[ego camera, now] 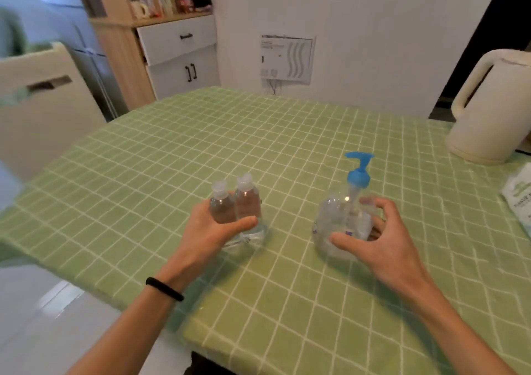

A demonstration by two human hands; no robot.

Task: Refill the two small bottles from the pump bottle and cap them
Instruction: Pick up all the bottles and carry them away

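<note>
Two small clear bottles with pale caps stand side by side on the green checked tablecloth: the left small bottle (219, 202) and the right small bottle (247, 199). My left hand (214, 231) wraps around both of them, its thumb across their front. To the right stands a clear pump bottle (339, 225) with a blue pump head (359, 170). My right hand (379, 239) curls around the pump bottle's body, thumb in front and fingers behind; whether it touches the plastic is unclear.
The table (201, 150) reaches to a white wall. A cream kettle (494, 107) stands at the far right, with a white packet (520, 199) at the right edge. A cream chair (37, 102) is at the left and a wooden cabinet (172, 47) behind.
</note>
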